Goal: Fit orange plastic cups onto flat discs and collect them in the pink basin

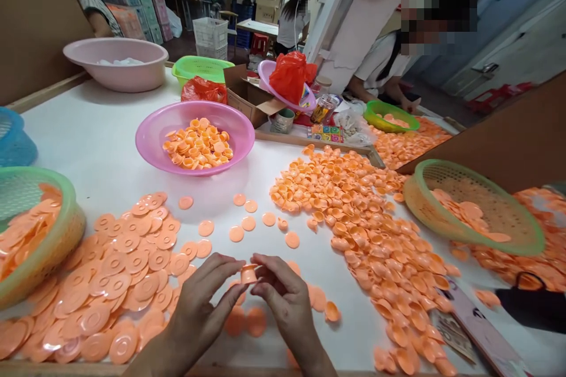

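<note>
- Your left hand (201, 300) is nearly closed, thumb and fingertips pinching one side of a small, flared orange plastic piece (248, 274).
- Your right hand (285, 300) pinches its other side, fingers curled; the two-sided light grip probably keeps it steady and turnable.
- Left of your left hand: spread of flat, round, glossy orange plastic discs (119, 277), likely there for easy reach.
- Right of your right hand: heap of small orange plastic cups (367, 218), apparently kept apart from the discs to avoid mixing.
- Beyond both hands: round pink-purple plastic basin (150, 147) holding orange pieces (198, 144), presumably set centrally so either hand reaches it.
</note>
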`<move>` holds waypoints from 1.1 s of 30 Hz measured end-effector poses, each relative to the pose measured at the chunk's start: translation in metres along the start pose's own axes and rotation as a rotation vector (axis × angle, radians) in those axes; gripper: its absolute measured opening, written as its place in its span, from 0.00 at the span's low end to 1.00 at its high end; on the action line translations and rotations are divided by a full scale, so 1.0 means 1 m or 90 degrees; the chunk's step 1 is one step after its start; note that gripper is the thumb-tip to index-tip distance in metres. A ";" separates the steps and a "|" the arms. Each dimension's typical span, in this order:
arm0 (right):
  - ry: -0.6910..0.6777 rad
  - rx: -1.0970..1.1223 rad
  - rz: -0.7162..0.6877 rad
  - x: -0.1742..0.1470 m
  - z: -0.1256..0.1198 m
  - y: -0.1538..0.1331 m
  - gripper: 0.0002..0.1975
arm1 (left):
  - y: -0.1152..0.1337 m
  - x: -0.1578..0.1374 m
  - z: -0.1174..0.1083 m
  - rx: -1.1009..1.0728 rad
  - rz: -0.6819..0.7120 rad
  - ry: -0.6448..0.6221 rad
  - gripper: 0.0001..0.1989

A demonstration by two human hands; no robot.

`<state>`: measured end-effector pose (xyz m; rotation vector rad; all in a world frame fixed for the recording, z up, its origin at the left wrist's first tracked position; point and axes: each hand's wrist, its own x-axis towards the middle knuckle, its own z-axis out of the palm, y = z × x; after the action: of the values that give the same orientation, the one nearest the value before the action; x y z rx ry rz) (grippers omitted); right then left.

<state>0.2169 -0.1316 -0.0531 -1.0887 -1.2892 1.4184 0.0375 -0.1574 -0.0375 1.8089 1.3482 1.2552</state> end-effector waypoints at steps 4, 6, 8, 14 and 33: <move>0.141 -0.228 -0.005 0.021 -0.036 0.002 0.13 | -0.006 0.048 -0.028 0.008 -0.188 0.129 0.10; 0.190 -0.351 -0.014 0.033 -0.055 0.006 0.14 | -0.013 0.090 -0.050 -0.001 -0.253 0.246 0.16; 0.210 -0.451 -0.023 0.043 -0.069 0.012 0.16 | -0.024 0.129 -0.072 -0.023 -0.250 0.329 0.25; 0.236 -0.547 -0.022 0.048 -0.083 0.039 0.18 | -0.065 0.147 -0.093 -0.055 -0.268 0.452 0.22; 0.242 -0.395 0.093 0.050 -0.085 0.034 0.14 | -0.085 0.032 -0.057 0.356 -0.196 -0.141 0.15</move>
<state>0.2881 -0.0675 -0.0944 -1.7969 -1.4166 0.8513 -0.0477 -0.1034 -0.0743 1.9166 1.8822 0.5258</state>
